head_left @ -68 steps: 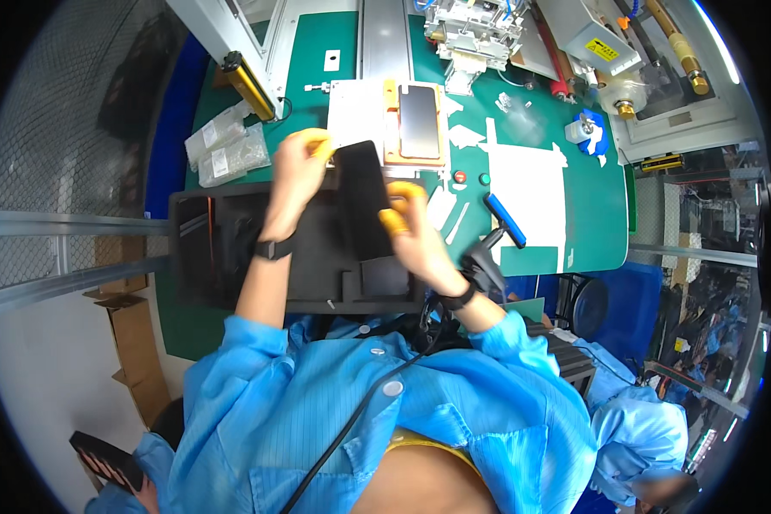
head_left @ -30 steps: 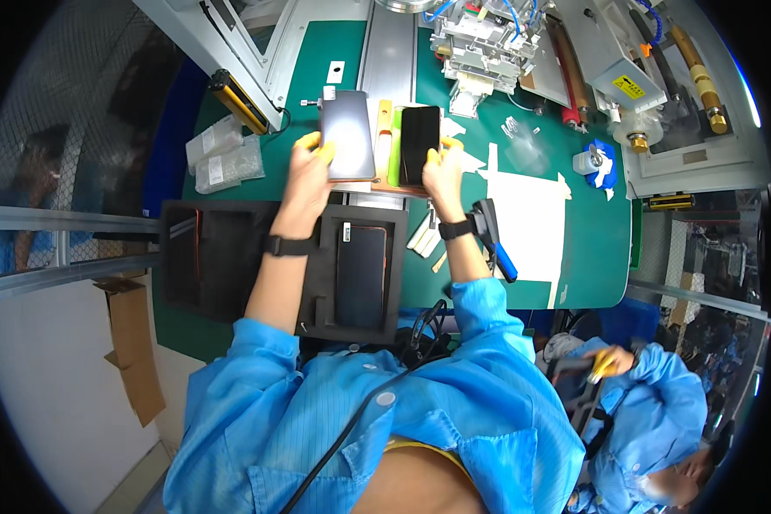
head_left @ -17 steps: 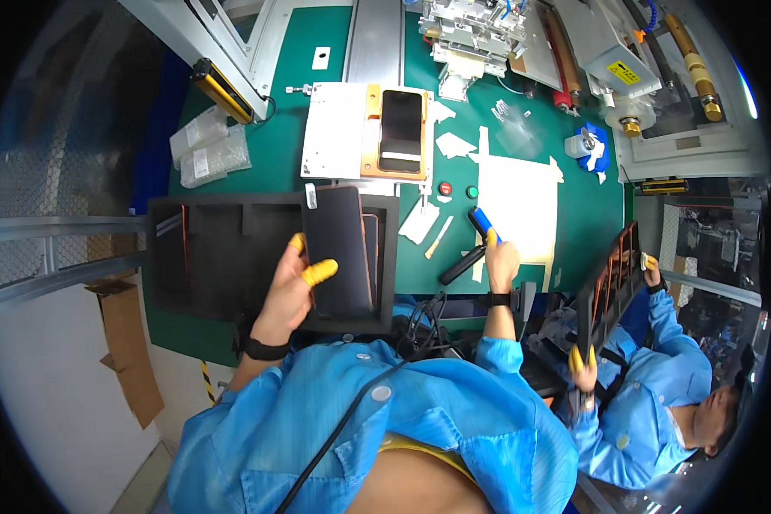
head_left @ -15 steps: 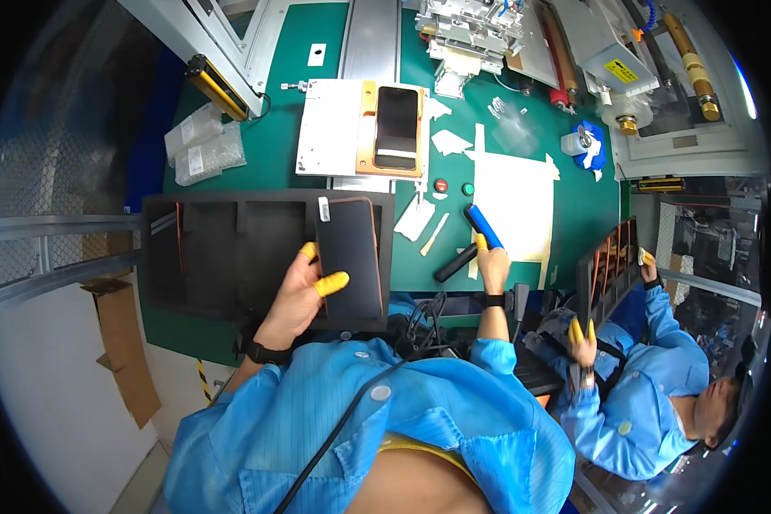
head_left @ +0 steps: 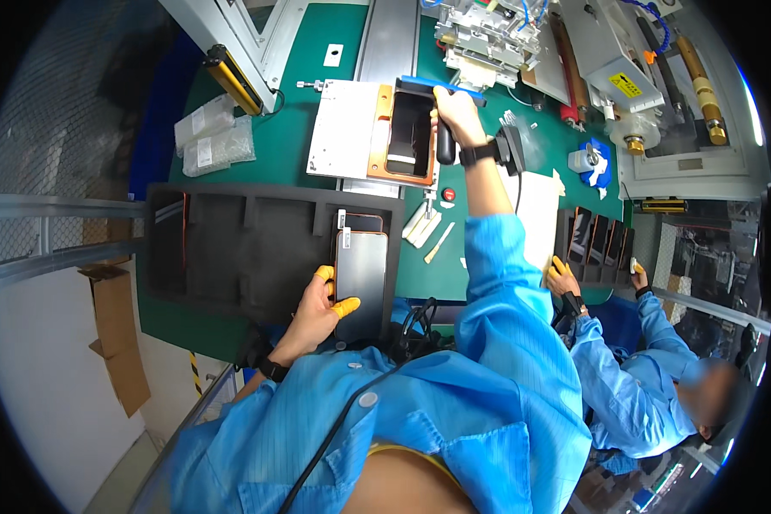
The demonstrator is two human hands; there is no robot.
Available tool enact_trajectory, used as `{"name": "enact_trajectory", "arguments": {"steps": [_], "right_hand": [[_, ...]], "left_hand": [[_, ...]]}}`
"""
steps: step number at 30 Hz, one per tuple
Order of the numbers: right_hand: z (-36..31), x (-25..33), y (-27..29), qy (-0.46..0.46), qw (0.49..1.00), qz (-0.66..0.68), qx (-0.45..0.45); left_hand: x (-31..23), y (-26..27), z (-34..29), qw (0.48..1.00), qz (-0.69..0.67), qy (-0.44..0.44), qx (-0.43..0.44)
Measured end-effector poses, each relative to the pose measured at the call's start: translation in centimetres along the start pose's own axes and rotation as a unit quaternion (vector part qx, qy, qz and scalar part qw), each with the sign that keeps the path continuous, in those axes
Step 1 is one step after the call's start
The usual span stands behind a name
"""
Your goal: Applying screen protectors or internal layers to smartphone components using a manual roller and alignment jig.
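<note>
My left hand (head_left: 315,313), with yellow finger cots, grips a dark phone (head_left: 362,283) by its left side, over the right end of a black foam tray (head_left: 270,248). A white tab sticks up at its top left corner. Partly hidden behind it, a second tabbed phone (head_left: 367,224) sits in the tray. My right hand (head_left: 459,118) is closed on a hand roller with a blue cylinder (head_left: 420,83) and a black handle (head_left: 445,146). The roller is at the top end of another phone (head_left: 411,133) lying in an orange frame (head_left: 381,128); contact is unclear.
The frame sits on a white plate (head_left: 338,137) before a metal rail (head_left: 387,43). Bubble-wrap bags (head_left: 218,150) lie at the left, a machine (head_left: 488,51) stands behind. At right, a co-worker's hands hold a black tray of phones (head_left: 591,240) beside a white sheet (head_left: 535,214).
My right hand has carried the roller from the white sheet up to the framed phone. My left hand's phone has moved down, exposing another behind it. The co-worker's tray has come over the table.
</note>
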State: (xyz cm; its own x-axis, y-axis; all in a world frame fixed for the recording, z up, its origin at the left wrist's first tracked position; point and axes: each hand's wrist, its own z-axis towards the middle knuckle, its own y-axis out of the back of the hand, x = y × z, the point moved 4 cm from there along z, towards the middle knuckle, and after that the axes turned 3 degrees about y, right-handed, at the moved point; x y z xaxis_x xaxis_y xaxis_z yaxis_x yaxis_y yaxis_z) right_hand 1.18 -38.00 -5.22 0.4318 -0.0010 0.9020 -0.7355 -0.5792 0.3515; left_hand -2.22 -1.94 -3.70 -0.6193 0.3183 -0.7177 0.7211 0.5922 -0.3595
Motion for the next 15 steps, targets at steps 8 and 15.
{"name": "enact_trajectory", "arguments": {"steps": [8, 15], "right_hand": [[-13.1, -3.2, -0.7, 0.008, 0.976, -0.213, 0.050], [1.4, -0.3, -1.3, 0.007, 0.998, -0.034, 0.050]], "left_hand": [[1.0, 0.6, -0.4, 0.999, 0.034, -0.011, -0.011], [0.0, 0.1, 0.0, 0.999, 0.017, 0.018, 0.022]]}}
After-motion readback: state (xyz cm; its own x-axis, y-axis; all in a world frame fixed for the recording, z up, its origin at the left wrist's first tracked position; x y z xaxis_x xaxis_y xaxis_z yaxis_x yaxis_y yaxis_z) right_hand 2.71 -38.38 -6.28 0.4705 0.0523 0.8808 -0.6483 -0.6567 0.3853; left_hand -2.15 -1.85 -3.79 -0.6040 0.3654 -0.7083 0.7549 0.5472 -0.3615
